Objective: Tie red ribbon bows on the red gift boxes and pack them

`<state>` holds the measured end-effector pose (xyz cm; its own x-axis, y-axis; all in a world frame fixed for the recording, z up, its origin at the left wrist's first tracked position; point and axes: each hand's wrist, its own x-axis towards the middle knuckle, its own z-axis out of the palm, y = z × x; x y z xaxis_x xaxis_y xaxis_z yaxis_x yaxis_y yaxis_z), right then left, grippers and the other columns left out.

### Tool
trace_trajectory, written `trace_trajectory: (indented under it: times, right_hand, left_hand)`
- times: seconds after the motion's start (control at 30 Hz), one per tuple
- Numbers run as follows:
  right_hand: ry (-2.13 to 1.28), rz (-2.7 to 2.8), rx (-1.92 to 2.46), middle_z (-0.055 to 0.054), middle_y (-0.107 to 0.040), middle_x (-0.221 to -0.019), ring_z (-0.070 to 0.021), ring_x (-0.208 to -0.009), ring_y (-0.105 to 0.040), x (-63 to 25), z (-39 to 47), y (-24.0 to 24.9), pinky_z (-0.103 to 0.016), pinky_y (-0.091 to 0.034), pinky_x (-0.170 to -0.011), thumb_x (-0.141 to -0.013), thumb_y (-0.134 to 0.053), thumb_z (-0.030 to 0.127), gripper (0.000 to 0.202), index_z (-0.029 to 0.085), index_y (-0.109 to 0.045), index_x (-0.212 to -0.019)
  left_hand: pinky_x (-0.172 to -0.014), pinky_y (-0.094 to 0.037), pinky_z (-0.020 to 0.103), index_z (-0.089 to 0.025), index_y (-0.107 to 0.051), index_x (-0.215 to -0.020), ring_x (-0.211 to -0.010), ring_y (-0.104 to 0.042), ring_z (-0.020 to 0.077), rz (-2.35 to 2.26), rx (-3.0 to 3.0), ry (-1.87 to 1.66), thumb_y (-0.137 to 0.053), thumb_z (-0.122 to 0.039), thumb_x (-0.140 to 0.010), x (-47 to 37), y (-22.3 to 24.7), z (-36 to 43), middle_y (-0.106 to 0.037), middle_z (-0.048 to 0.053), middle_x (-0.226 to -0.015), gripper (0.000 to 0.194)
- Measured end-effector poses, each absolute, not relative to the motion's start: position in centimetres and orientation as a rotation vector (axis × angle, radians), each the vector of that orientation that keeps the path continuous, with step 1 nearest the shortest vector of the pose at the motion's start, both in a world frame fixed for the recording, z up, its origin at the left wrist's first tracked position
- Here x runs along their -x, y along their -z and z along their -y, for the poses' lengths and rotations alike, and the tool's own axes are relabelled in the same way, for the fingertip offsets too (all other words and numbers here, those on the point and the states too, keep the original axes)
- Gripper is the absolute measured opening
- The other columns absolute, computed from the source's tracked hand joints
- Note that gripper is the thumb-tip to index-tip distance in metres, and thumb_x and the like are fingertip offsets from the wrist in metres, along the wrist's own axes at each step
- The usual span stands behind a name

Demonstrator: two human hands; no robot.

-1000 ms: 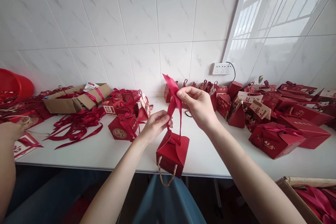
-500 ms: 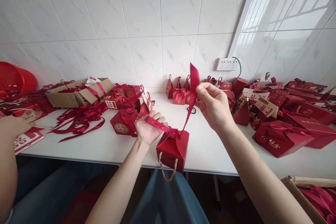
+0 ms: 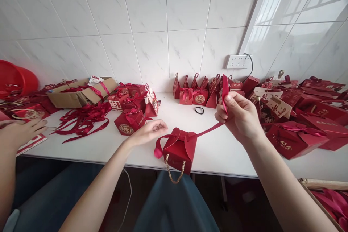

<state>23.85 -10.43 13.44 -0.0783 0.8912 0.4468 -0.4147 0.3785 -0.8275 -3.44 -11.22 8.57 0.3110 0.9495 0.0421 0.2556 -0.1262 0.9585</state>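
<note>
A dark red gift box [image 3: 179, 152] with a gold rope handle [image 3: 175, 179] stands at the table's front edge, directly before me. Through its top flaps runs a red satin ribbon [image 3: 208, 130]. My right hand [image 3: 237, 114] pinches one end of this ribbon, up and to the right of the box, and the stretch between is taut. The other ribbon end hangs in a loop on the box's left side. My left hand [image 3: 148, 132] is off the ribbon, left of the box, with fingers loosely curled and apart. Behind it sits a tied hexagonal box [image 3: 129, 122].
Loose ribbons [image 3: 81, 121] lie at left by an open cardboard box [image 3: 67, 99]. Small finished boxes [image 3: 199, 97] line the wall; larger ones [image 3: 296, 139] crowd the right. A black hair tie [image 3: 199, 110] lies behind. A co-worker's hand [image 3: 23, 132] is far left.
My left hand has let go of its ribbon end and moved up and left; that end has dropped beside the box. My right hand has moved right and down, drawing the ribbon tight.
</note>
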Motion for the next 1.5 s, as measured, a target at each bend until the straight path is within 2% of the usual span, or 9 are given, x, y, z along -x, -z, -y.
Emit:
trace_trajectory:
  times: [0.2,0.4,0.6,0.77,0.83,0.93,1.03,1.37,1.5]
  right_hand:
    - [-1.178,1.210,0.509,0.007,-0.044,-0.051,-0.0075,-0.042,-0.040,-23.5,10.5,-13.3,-0.024,-0.034,-0.040,-0.065,-0.081,0.041,0.030,0.022,-0.057,-0.066]
    - [-1.173,1.224,0.525,0.007,-0.044,-0.051,-0.0080,-0.042,-0.041,-23.6,10.7,-13.4,-0.025,-0.036,-0.042,-0.065,-0.080,0.043,0.031,0.023,-0.056,-0.067]
    - [-1.180,1.220,0.499,0.007,-0.046,-0.052,-0.0077,-0.042,-0.042,-23.6,10.6,-13.2,-0.024,-0.036,-0.042,-0.067,-0.079,0.040,0.028,0.023,-0.057,-0.068]
    - [-1.199,1.221,0.489,0.006,-0.048,-0.052,-0.0079,-0.043,-0.042,-23.4,10.7,-13.2,-0.024,-0.036,-0.042,-0.069,-0.078,0.039,0.026,0.022,-0.058,-0.068]
    - [-1.205,1.226,0.491,0.006,-0.047,-0.053,-0.0078,-0.043,-0.042,-23.4,10.7,-13.2,-0.024,-0.036,-0.042,-0.070,-0.077,0.039,0.026,0.022,-0.058,-0.068]
    - [-1.217,1.229,0.481,0.006,-0.048,-0.055,-0.0076,-0.043,-0.042,-23.3,10.6,-13.3,-0.024,-0.037,-0.043,-0.070,-0.077,0.040,0.027,0.022,-0.057,-0.068]
    - [-1.228,1.234,0.463,0.006,-0.049,-0.055,-0.0076,-0.043,-0.043,-23.0,10.5,-13.4,-0.024,-0.038,-0.043,-0.070,-0.077,0.039,0.026,0.022,-0.058,-0.068]
    - [-1.342,1.212,0.348,0.005,-0.049,-0.058,-0.0080,-0.049,-0.044,-19.1,9.8,-14.4,-0.022,-0.042,-0.047,-0.070,-0.077,0.039,0.026,0.020,-0.059,-0.067]
    - [-1.365,1.214,0.332,0.004,-0.049,-0.062,-0.0074,-0.050,-0.042,-18.1,9.8,-14.6,-0.022,-0.041,-0.047,-0.070,-0.077,0.040,0.027,0.019,-0.060,-0.068]
  left_hand:
    - [-0.064,-0.042,0.025,-0.021,-0.062,-0.074,-0.071,-0.055,0.0160,-1.252,-1.930,-0.678,-0.064,-0.039,-0.076,3.1,-8.0,11.6,-0.060,0.002,-0.079,0.019]
    - [-0.059,-0.038,0.025,-0.024,-0.060,-0.072,-0.063,-0.051,0.0157,-1.292,-2.053,-0.959,-0.063,-0.023,-0.072,3.3,-7.3,11.5,-0.060,-0.001,-0.069,0.003]
    - [-0.068,-0.035,0.029,-0.024,-0.056,-0.062,-0.070,-0.049,0.0216,-1.454,-2.233,-1.383,-0.061,-0.008,-0.062,3.6,-8.5,10.8,-0.057,0.003,-0.071,0.018]
    - [-0.054,-0.032,0.027,-0.025,-0.063,-0.085,-0.046,-0.045,0.0173,-1.701,-1.993,-1.313,-0.058,-0.016,-0.071,3.9,-9.7,10.4,-0.047,-0.005,-0.047,0.017]
    - [-0.052,-0.036,0.026,-0.023,-0.063,-0.092,-0.045,-0.050,0.0167,-1.616,-1.814,-1.285,-0.054,-0.020,-0.076,3.8,-10.0,10.3,-0.052,-0.005,-0.047,0.019]
    - [-0.064,-0.046,0.027,-0.019,-0.065,-0.089,-0.067,-0.063,0.0183,-1.339,-1.627,-1.415,-0.057,-0.026,-0.076,3.6,-10.3,10.1,-0.067,0.003,-0.071,0.017]
    - [-0.072,-0.050,0.030,-0.018,-0.064,-0.094,-0.083,-0.065,0.0194,-1.048,-1.441,-1.595,-0.065,-0.030,-0.072,3.0,-11.1,10.0,-0.069,0.007,-0.092,0.025]
    - [-0.062,-0.047,0.025,-0.019,-0.061,-0.082,-0.062,-0.055,0.0089,-0.504,-1.265,-1.557,-0.067,-0.021,-0.076,-2.1,-15.6,10.7,-0.061,0.000,-0.075,0.009]
    - [-0.056,-0.041,0.022,-0.025,-0.061,-0.103,-0.059,-0.048,0.0073,-0.437,-1.223,-1.537,-0.064,-0.016,-0.078,-3.3,-15.7,10.9,-0.058,-0.002,-0.073,0.027]
